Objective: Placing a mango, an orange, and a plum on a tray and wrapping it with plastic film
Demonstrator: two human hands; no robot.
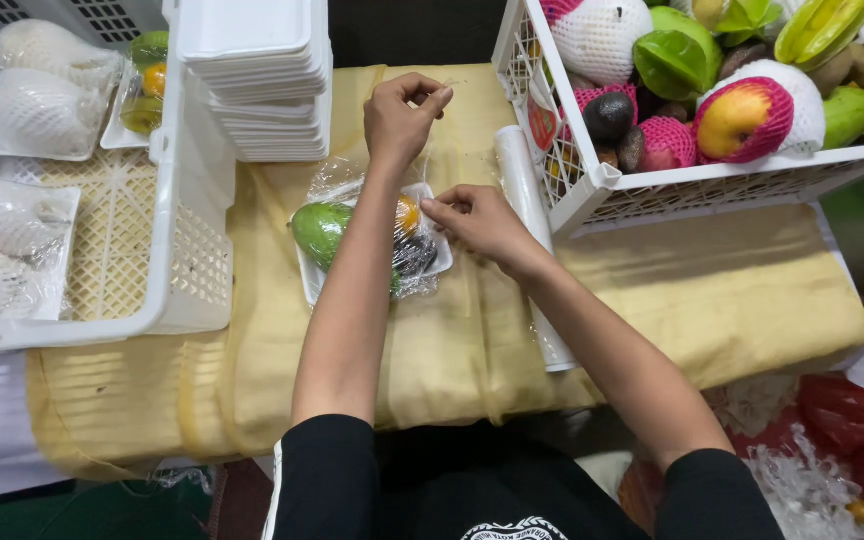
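Your left hand point(404, 112) pinches cling film point(352, 180) up beyond the fruit tray point(372, 250) on the yellow tabletop point(702, 300), while your right hand point(477, 222), nearer, pinches film at the tray's right edge.

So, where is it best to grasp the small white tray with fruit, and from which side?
Probably by the tray's right edge, coming from the right: the foam rim shows bare there beside the right hand, while the left forearm crosses its middle and cling film bunches over the far side.

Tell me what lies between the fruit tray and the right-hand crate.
Head view: the film roll lies between tray and crate, with the right hand over the gap.
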